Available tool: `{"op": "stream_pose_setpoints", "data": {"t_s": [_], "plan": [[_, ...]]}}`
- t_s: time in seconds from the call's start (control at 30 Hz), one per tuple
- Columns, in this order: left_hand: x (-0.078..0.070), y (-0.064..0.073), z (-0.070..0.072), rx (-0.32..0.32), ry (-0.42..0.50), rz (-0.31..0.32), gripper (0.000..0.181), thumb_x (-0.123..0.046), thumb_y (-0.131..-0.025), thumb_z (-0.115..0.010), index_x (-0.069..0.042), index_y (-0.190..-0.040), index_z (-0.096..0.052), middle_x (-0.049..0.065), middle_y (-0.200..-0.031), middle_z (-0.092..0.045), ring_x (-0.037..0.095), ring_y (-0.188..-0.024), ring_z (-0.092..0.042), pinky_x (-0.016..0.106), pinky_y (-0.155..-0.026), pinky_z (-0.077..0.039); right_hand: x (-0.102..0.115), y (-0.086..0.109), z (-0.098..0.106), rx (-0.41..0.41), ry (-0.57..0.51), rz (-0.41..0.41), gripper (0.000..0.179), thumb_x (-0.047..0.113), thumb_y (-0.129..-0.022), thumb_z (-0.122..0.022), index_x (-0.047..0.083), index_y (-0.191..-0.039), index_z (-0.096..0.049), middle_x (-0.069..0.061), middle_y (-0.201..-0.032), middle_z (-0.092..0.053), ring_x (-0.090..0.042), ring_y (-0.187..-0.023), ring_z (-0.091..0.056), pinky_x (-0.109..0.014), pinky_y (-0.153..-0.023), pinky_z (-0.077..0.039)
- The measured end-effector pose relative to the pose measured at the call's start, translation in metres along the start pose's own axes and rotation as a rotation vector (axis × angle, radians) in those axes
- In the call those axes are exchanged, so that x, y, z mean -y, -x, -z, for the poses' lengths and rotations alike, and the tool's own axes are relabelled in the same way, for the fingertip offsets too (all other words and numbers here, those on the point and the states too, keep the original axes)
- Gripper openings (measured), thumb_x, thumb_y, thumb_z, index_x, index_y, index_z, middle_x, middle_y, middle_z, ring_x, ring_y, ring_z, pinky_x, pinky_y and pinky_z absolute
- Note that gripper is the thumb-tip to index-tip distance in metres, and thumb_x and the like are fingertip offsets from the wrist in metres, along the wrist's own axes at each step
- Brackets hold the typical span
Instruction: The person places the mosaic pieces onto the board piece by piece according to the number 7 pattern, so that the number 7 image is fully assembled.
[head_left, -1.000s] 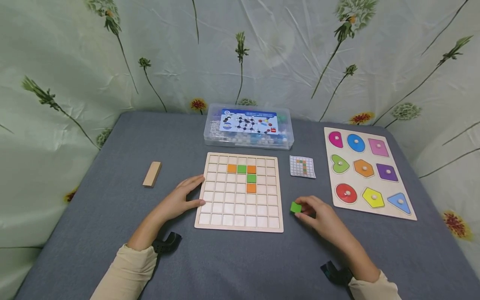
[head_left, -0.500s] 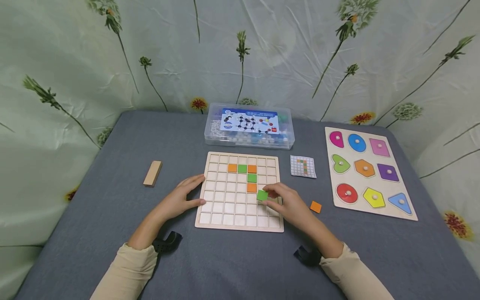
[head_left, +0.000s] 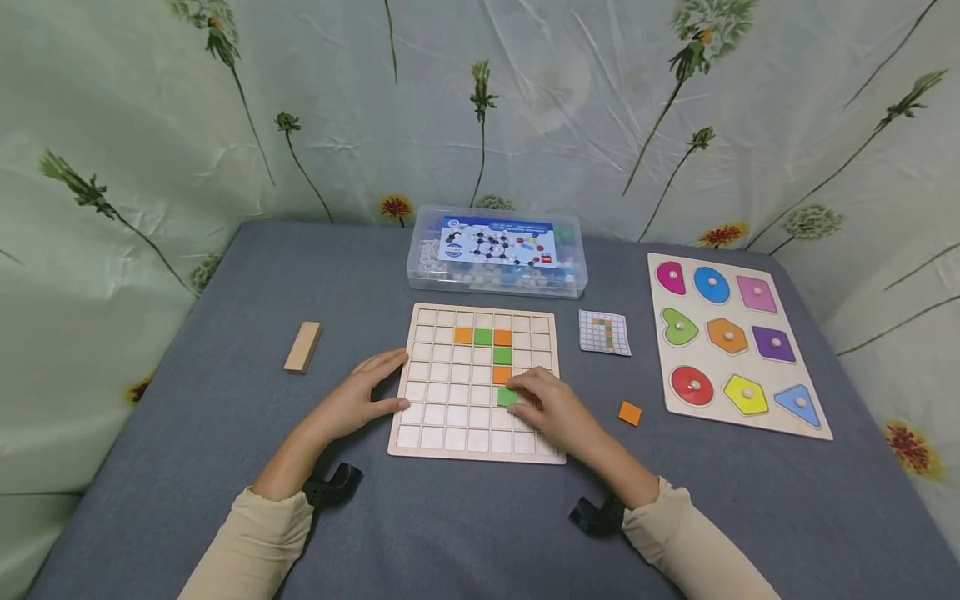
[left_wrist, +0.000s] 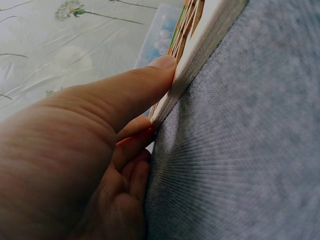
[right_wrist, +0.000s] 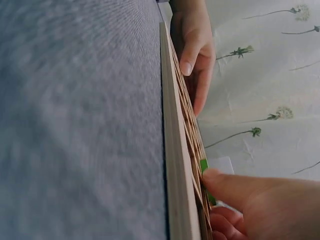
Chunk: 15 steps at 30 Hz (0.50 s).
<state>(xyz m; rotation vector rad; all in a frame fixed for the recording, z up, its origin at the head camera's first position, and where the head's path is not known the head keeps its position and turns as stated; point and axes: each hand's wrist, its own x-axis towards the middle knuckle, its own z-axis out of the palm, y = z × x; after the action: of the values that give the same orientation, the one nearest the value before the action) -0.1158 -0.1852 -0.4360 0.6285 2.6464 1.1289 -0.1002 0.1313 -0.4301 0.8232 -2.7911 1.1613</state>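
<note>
In the head view my right hand pinches a green square tile between thumb and fingertips. The tile sits low over the wooden grid board, just below an orange tile. Green shows beside the thumb in the right wrist view. A row of orange, green and orange tiles lies on the board, with another green tile under its right end. My left hand rests at the board's left edge, thumb and extended fingers touching it; the left wrist view shows this thumb against the edge.
A loose orange tile lies right of the board. Behind it is a small printed pattern card. A shape puzzle board lies far right, a wooden block left, and a clear plastic box at the back.
My right hand has carried the green tile leftward from the table onto the board, below the orange tile. The loose orange tile has come into view. My left hand has stayed put.
</note>
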Motion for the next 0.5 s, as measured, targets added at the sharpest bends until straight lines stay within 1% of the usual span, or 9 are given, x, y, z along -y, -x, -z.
{"op": "stream_pose_setpoints", "data": {"t_s": [0.13, 0.37, 0.5], "plan": [[-0.0004, 0.0009, 0.0004, 0.005, 0.001, 0.007, 0.075, -0.032, -0.08, -0.068, -0.005, -0.14, -0.031, 0.014, -0.143, -0.028, 0.032, -0.13, -0.02, 0.052, -0.099, -0.021, 0.0009, -0.002, -0.0026, -0.001, 0.005, -0.026, 0.028, 0.015, -0.079, -0.07, 0.008, -0.106, -0.064, 0.003, -0.093, -0.053, -0.009, -0.073, -0.044, -0.024, -0.061, -0.041], [-0.0012, 0.0011, 0.0, 0.003, 0.001, 0.012, 0.075, -0.031, -0.08, -0.068, -0.005, -0.14, -0.031, 0.014, -0.142, -0.028, 0.033, -0.13, -0.02, 0.052, -0.099, -0.021, 0.0007, -0.0024, -0.004, -0.012, -0.03, -0.047, 0.024, 0.011, -0.081, -0.068, 0.006, -0.104, -0.063, 0.002, -0.09, -0.055, -0.009, -0.076, -0.048, -0.024, -0.065, -0.044], [-0.0013, 0.001, 0.0002, 0.0, 0.0, 0.009, 0.074, -0.032, -0.08, -0.067, -0.005, -0.14, -0.032, 0.014, -0.142, -0.028, 0.033, -0.13, -0.019, 0.052, -0.099, -0.02, 0.0009, -0.0021, -0.0054, -0.016, -0.021, -0.052, 0.023, 0.012, -0.081, -0.068, 0.008, -0.103, -0.064, 0.003, -0.091, -0.054, -0.008, -0.077, -0.048, -0.024, -0.066, -0.043]]}}
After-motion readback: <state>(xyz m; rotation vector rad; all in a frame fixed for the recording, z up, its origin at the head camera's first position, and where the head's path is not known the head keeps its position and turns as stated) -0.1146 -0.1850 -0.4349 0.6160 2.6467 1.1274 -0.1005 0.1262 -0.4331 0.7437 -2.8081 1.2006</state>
